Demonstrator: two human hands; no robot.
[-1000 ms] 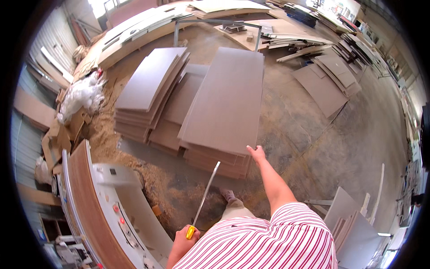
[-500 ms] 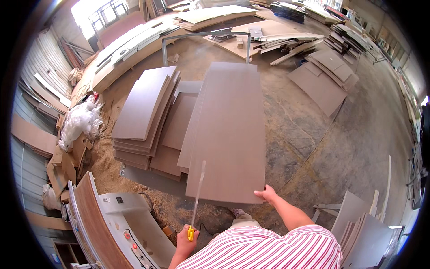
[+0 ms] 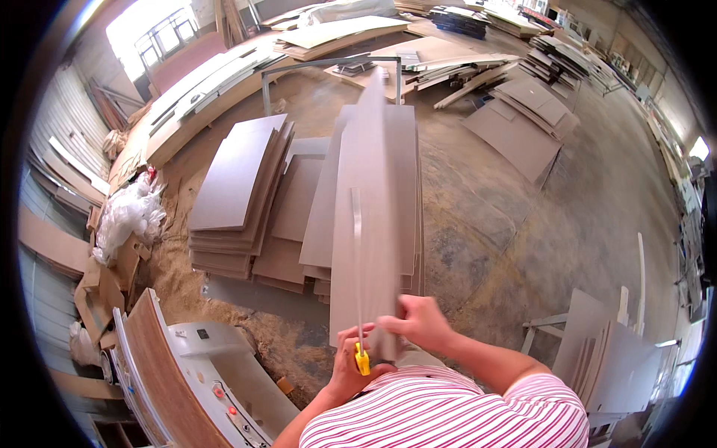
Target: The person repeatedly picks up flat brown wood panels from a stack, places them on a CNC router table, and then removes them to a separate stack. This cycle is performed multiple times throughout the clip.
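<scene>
My left hand is closed around the yellow grip of a long thin tool; its exact kind is unclear. Its narrow pale shaft points away from me, in front of a brown-grey board. That board is tilted up on its long edge, its far end blurred. My right hand has its fingers closed at the board's near right edge. The left hand is also at the near end, close below the right. Other boards of the same colour lie in a stack beneath.
More board stacks stand to the left and at the far right. A white machine with red buttons is at the near left. Sawdust covers the floor there. Plastic wrap lies by the left wall; upright panels stand near right.
The top board has gone from lying flat to tilted up on edge. My right hand moved left with it, and my left hand came up to its near end with the yellow-gripped tool.
</scene>
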